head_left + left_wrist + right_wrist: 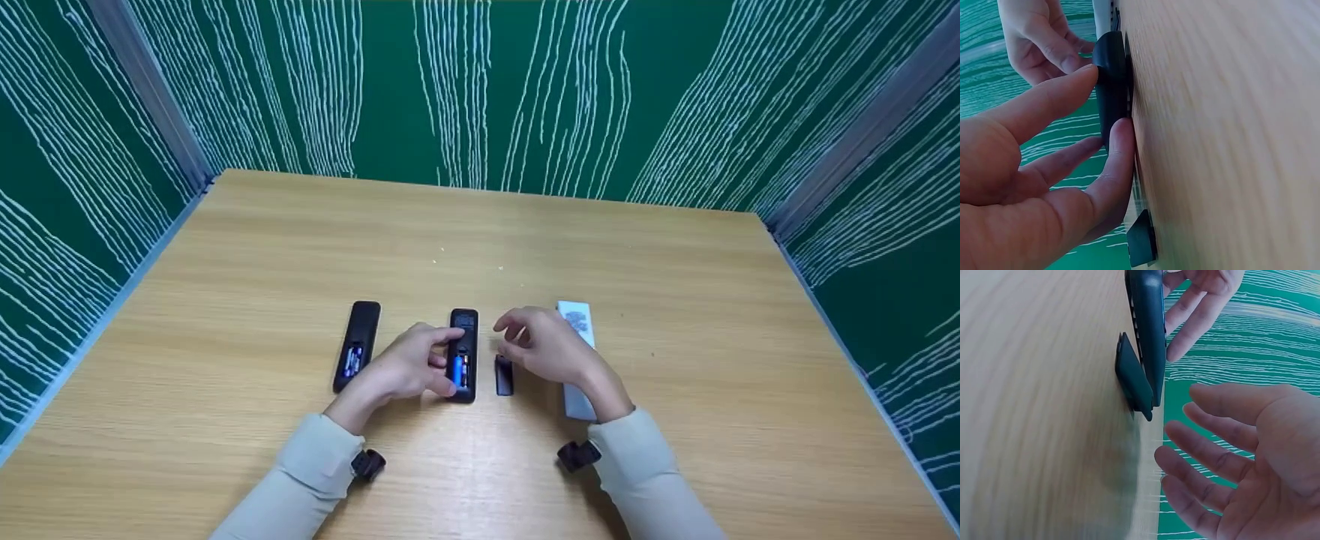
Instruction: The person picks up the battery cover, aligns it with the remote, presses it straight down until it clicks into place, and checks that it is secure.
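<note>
A black remote control (pixel 466 322) lies back up with its battery compartment uncovered. Inside it sit a blue battery (pixel 458 371) and a darker one beside it. My left hand (pixel 409 364) holds this remote at its left side, the thumb near the lower end and a finger across the upper part. My right hand (pixel 551 341) hovers to the right with fingers loosely bent and nothing between them. Just below its fingertips in the head view, a small black battery cover (pixel 504 379) rests on the table; the right wrist view shows the cover (pixel 1134 379) beside the remote (pixel 1148 326).
Left of my left hand lies a second black remote (pixel 365 322), with batteries showing in its open compartment. A white oblong box (pixel 581 401) with grey print lies partly under my right wrist. Green walls with white streaks border the wooden table (pixel 480 480); tiny pale crumbs dot its middle.
</note>
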A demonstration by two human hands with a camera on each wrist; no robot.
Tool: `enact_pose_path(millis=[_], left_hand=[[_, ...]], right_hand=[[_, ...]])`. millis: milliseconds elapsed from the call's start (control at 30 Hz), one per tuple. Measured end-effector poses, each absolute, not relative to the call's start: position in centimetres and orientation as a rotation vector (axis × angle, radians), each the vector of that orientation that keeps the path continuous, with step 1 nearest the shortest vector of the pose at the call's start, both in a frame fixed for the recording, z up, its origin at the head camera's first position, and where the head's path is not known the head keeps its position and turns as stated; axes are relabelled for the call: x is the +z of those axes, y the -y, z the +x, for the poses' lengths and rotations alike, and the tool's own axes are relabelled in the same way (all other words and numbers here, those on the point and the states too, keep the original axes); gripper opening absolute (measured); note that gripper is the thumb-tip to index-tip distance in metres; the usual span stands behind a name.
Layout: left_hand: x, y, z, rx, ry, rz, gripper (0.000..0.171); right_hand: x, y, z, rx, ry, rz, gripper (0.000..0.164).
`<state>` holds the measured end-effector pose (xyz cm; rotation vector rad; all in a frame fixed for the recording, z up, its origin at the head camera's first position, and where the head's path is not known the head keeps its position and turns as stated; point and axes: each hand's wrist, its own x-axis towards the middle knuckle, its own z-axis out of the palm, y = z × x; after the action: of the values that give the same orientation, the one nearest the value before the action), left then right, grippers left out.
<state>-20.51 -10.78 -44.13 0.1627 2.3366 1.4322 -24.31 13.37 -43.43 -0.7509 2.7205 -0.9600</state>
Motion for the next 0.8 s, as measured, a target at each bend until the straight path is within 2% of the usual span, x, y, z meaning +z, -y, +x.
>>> enact_pose_path(millis=[800], left_hand=[[-44.05, 10.69, -20.66, 1.381, -2.349, 0.139, 0.097]], right_hand=[[-44.10, -13.09, -24.09, -0.788, -2.752, -0.728, 0.006]])
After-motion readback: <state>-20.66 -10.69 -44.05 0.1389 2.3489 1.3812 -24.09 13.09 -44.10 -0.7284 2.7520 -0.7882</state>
